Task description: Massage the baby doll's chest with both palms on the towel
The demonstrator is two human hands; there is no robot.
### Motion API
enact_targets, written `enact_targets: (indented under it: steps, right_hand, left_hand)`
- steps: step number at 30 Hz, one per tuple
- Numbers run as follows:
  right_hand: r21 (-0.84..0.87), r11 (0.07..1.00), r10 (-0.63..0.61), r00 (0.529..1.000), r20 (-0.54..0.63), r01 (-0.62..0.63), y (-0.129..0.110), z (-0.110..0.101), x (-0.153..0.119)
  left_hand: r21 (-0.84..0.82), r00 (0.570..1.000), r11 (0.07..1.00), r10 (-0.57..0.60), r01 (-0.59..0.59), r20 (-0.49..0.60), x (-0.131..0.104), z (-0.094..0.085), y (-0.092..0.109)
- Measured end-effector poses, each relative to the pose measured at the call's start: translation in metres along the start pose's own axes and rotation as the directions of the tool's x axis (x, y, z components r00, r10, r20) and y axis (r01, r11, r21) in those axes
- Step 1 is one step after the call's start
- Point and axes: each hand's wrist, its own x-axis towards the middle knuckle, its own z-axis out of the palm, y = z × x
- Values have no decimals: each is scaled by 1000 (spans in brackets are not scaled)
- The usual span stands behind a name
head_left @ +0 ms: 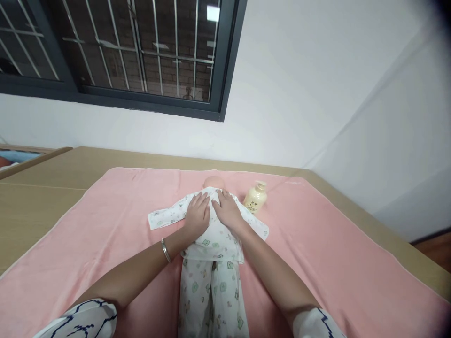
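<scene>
Our left hand (197,217) and right hand (227,212) lie flat, fingers extended, on the pink-headed doll in white printed clothes (215,239), lengthwise on the pink fabric sheet (116,225), head pointing away from us.

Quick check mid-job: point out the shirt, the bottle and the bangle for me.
Shirt (219,239): head view, on the middle of its torso.
Bottle (255,200): head view, on its pale body.
Bangle (165,250): head view, on its shiny band.

Shirt (216,234) and trousers (225,295) on blanket (310,249), bottle (256,198) behind right sleeve (260,226).
</scene>
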Motion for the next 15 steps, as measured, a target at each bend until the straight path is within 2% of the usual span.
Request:
enact_targets:
  steps: [3,6,8,11,15]
  right_hand:
    - [-87,995,46,998,-38,-49,-12,3,-12]
    - [-148,988,-38,999,-28,33,-29,2,-30]
    - [-162,983,-90,996,-7,87,-33,-2,-36]
    - [-121,988,-98,995,28,101,-27,-9,-28]
    - [-42,998,-43,998,39,45,-8,-11,-6]
  left_hand:
    - [-12,999,1000,-9,10,51,6,-2,-2]
    - [12,985,990,-142,141,94,17,-4,-8]
    - [47,976,983,-183,179,119,20,-5,-9]
    - [102,980,983,-163,152,112,14,-4,1]
    - [146,990,986,-99,84,100,0,-2,19]
